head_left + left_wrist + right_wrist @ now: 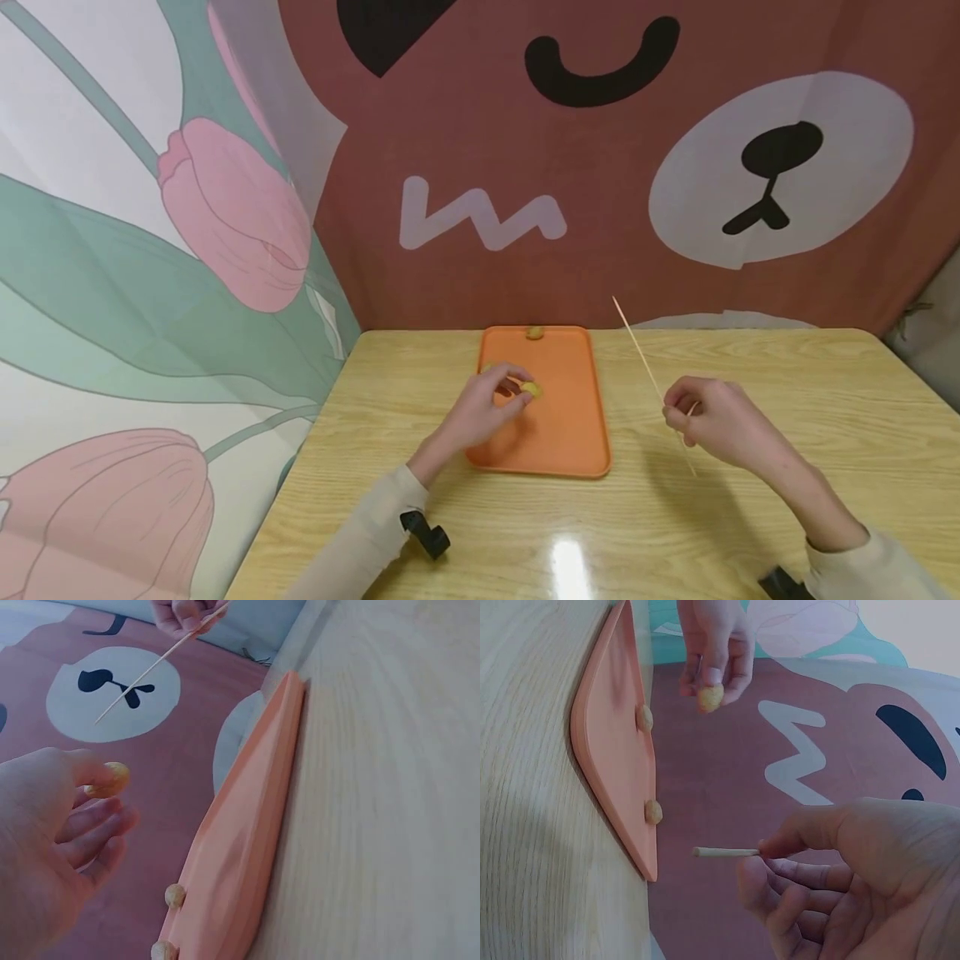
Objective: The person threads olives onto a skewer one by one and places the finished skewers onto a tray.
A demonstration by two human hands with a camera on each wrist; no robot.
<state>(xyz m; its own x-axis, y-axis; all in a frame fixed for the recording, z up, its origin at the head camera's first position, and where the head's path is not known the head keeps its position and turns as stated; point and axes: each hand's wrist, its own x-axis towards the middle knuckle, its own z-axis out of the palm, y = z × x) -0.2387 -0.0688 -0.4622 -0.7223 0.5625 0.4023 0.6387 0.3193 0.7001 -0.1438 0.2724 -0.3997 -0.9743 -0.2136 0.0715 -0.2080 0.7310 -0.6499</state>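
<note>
My left hand (480, 410) pinches a small yellowish ball (532, 389) between thumb and fingertips, above the orange tray (558, 433). The ball looks like a fried food ball, but its exact kind is unclear. To the right of the tray, my right hand (723, 418) pinches a thin wooden skewer (637, 348) slanting up toward the far left. Its blunt end (705, 853) sticks out below the fingers in the right wrist view. Ball and skewer are apart. Another ball (534, 332) rests at the tray's far edge; a further ball (645, 718) lies on the tray, mostly behind my left hand in the head view.
The tray lies on a light wood-grain table (420, 533). Behind the table hangs a cloth (465, 283) with a brown bear face, and a floral cloth (135, 333) hangs at the left. Dark straps with cameras (426, 533) are on both wrists.
</note>
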